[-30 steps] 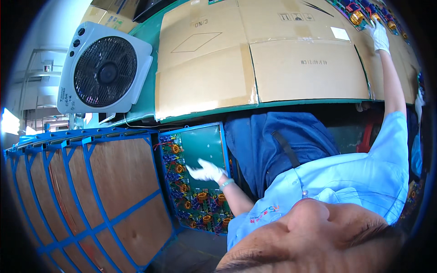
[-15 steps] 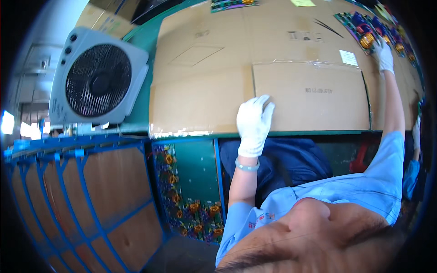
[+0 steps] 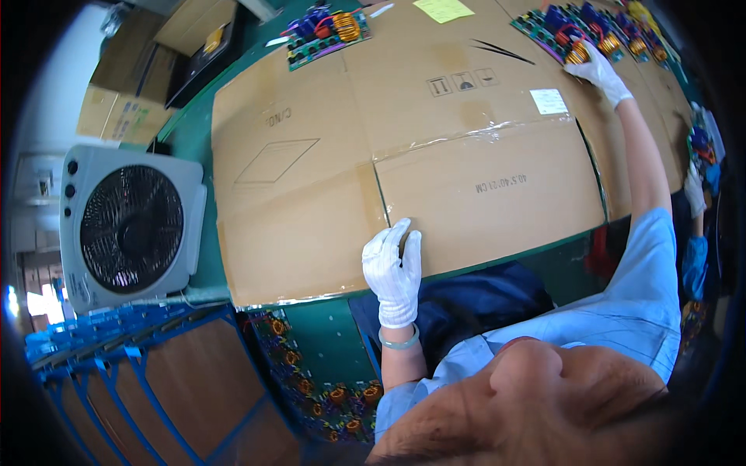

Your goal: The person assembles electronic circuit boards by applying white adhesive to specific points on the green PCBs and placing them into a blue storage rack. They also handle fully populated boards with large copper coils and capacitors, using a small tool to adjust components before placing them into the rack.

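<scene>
My right hand [image 3: 600, 75], in a white glove, reaches to the far right of the table. Its fingers are closed at the near end of a green circuit board [image 3: 544, 29], by a copper-wound coil [image 3: 576, 54]. My left hand [image 3: 394, 272], also white-gloved, rests on the near edge of the flattened cardboard [image 3: 295, 225]. Its thumb and fingers are apart with nothing between them. Black tweezers [image 3: 503, 52] lie on the cardboard left of the right hand. Another circuit board [image 3: 326, 35] with a coil sits at the far left edge of the cardboard.
A grey box fan [image 3: 132, 229] stands at the left. More circuit boards [image 3: 637, 46] lie beyond my right hand, and several fill a rack [image 3: 334, 396] below the table. Yellow paper [image 3: 443, 9] and a white label [image 3: 549, 102] lie on the cardboard. Another person's gloved hand [image 3: 694, 190] shows far right.
The whole view has turned and shifted, bringing the far-left circuit board further into sight. My right hand stays at the board and my left hand at the cardboard's near edge.
</scene>
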A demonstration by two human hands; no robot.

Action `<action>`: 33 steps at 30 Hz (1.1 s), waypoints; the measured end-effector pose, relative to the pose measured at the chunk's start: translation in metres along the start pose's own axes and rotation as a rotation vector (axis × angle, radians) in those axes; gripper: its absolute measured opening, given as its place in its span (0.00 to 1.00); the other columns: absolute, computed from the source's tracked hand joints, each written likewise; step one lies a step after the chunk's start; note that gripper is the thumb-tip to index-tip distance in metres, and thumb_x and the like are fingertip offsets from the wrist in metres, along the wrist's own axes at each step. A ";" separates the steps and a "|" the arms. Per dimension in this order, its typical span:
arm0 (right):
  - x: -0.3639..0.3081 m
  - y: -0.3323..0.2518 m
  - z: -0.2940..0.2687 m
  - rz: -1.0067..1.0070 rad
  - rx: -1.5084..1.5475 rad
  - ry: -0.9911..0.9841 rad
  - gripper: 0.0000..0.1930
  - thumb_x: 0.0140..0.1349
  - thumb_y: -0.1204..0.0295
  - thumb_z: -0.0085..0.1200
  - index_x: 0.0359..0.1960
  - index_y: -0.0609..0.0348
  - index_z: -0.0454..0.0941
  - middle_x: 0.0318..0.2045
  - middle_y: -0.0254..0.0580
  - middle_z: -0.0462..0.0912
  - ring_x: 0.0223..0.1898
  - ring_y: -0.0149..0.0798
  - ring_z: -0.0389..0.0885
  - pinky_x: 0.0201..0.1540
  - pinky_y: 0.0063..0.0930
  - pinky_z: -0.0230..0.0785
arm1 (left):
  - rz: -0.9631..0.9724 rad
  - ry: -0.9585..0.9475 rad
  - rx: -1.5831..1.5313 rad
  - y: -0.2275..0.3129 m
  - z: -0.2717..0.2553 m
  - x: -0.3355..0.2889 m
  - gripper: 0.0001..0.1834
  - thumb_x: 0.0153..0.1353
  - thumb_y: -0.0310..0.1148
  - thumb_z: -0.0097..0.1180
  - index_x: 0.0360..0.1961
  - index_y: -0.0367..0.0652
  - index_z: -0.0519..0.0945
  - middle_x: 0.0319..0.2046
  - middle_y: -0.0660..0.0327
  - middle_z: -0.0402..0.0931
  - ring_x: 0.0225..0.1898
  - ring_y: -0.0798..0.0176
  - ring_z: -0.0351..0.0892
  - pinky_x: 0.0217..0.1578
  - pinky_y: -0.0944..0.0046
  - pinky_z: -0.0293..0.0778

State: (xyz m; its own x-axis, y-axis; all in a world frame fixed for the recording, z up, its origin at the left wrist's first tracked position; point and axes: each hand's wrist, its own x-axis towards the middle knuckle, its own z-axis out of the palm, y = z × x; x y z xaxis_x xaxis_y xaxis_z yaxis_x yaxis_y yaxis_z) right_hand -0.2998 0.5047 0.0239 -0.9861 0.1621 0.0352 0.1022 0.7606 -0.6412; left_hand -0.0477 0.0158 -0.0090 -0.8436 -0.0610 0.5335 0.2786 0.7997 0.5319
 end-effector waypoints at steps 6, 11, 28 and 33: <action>0.012 0.025 -0.007 -0.194 -0.426 0.324 0.40 0.44 0.58 0.69 0.58 0.65 0.70 0.42 0.50 0.82 0.42 0.43 0.81 0.48 0.32 0.72 | 0.044 0.046 -0.054 -0.004 0.003 0.000 0.11 0.52 0.29 0.67 0.38 0.42 0.84 0.34 0.58 0.83 0.37 0.55 0.80 0.43 0.59 0.73; -0.068 -0.043 0.009 -0.300 -0.187 0.280 0.33 0.46 0.61 0.67 0.54 0.62 0.74 0.40 0.46 0.81 0.40 0.38 0.80 0.47 0.29 0.71 | 0.095 0.075 -0.132 -0.008 -0.003 -0.002 0.11 0.53 0.29 0.66 0.38 0.42 0.83 0.33 0.57 0.82 0.35 0.54 0.80 0.42 0.58 0.73; -0.297 -0.190 0.120 -0.614 0.528 -0.210 0.12 0.64 0.67 0.58 0.38 0.65 0.83 0.34 0.45 0.86 0.35 0.32 0.84 0.39 0.26 0.76 | 0.019 0.127 -0.149 0.059 -0.010 -0.036 0.43 0.44 0.39 0.74 0.60 0.35 0.69 0.52 0.43 0.72 0.53 0.41 0.72 0.56 0.51 0.67; -0.228 -0.173 0.110 -0.616 0.376 0.314 0.16 0.64 0.67 0.57 0.50 0.63 0.79 0.44 0.43 0.84 0.43 0.34 0.82 0.49 0.26 0.74 | -0.004 0.252 -0.062 0.057 0.012 -0.028 0.32 0.40 0.34 0.76 0.46 0.37 0.72 0.41 0.49 0.75 0.44 0.46 0.75 0.46 0.52 0.72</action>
State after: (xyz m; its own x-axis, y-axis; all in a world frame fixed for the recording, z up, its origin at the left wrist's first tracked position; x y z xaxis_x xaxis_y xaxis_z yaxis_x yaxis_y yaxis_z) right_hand -0.1071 0.2664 0.0425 -0.7616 -0.0070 0.6480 -0.5575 0.5168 -0.6497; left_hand -0.0142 0.0701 -0.0015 -0.7056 -0.2171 0.6745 0.3096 0.7618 0.5691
